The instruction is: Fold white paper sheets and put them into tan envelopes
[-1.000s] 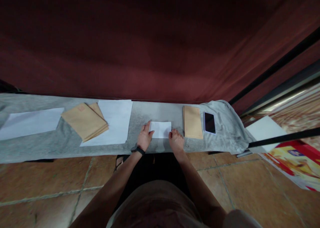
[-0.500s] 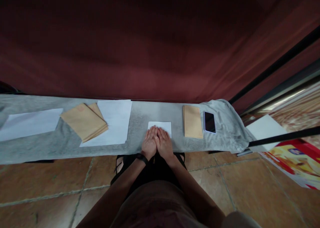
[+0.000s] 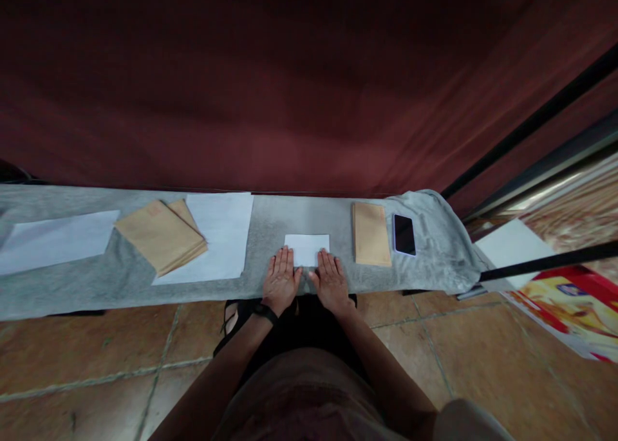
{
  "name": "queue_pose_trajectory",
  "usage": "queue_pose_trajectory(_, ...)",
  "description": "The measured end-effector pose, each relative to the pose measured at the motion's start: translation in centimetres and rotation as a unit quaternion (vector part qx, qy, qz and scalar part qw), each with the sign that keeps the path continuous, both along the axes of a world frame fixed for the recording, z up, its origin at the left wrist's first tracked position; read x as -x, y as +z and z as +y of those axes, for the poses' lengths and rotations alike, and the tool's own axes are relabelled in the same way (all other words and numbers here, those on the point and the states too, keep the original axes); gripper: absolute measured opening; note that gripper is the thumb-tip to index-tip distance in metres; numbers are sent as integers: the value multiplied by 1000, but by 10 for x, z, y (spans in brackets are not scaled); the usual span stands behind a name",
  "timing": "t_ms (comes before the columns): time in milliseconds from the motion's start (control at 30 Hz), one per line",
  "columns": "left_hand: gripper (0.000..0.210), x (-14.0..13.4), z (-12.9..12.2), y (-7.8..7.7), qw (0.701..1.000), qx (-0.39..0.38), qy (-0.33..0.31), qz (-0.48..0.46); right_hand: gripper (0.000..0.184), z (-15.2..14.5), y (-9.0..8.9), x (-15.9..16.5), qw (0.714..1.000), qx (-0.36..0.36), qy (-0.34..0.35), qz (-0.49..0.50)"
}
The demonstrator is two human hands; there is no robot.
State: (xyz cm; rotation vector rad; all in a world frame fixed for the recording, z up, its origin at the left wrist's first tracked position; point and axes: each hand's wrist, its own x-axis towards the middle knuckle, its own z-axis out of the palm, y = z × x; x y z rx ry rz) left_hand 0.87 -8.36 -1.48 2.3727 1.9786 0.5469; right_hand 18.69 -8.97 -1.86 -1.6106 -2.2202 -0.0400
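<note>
A small white rectangle of folded paper [image 3: 308,249] lies flat on the grey cloth in front of me. My left hand [image 3: 280,280] rests palm down at its left edge, fingers stretched out and the thumb pointing inward. At the right edge, my right hand [image 3: 331,281] lies flat in the same way, fingers extended. Both hands cover the paper's lower corners, and neither grips anything. A black band circles my left wrist.
Left of me are brown envelopes [image 3: 161,235] on large white sheets [image 3: 223,235], and another white sheet [image 3: 62,240] farther left. To the right lie more brown envelopes [image 3: 371,234] and a phone [image 3: 404,235]. A dark red curtain [image 3: 290,106] hangs behind the cloth-covered table [image 3: 309,212].
My hands, side by side on the middle of the paper before, have slid apart, the left one leftward and the right one rightward, to the paper's two side edges. More of the paper shows.
</note>
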Motion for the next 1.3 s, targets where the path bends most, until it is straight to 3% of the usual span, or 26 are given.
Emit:
queue_pose_trajectory(200,62,10,-2,-2,1000,-5,26,-2,61,-2,-1,-16,1000,-4,-8,-19)
queue_pose_trajectory(333,63,4,-3,4,999,-7,47,-6,58,-3,0,-18,1000,3,-14,-22)
queue_pose_trajectory(400,62,-6,-4,9,1000,-12,23,-7,57,-3,1,-17,1000,7,-17,-24)
queue_pose_trajectory(533,59,-37,-6,12,996,15,-87,5,53,-3,2,-18,999,18,-20,-27)
queue_pose_trajectory(667,62,-51,-7,7,994,41,-96,7,54,-2,2,-18,999,20,-14,-31)
queue_pose_trajectory(967,67,-16,-10,4,999,13,-41,-11,55,-2,-3,-18,1000,9,-17,-8)
queue_pose_trajectory(1100,64,-11,-11,1,999,3,-31,-17,53,0,7,-11,999,26,-26,14)
queue_pose_trajectory(1300,58,-8,-10,-4,999,8,-49,4,50,18,22,30,995,46,78,34)
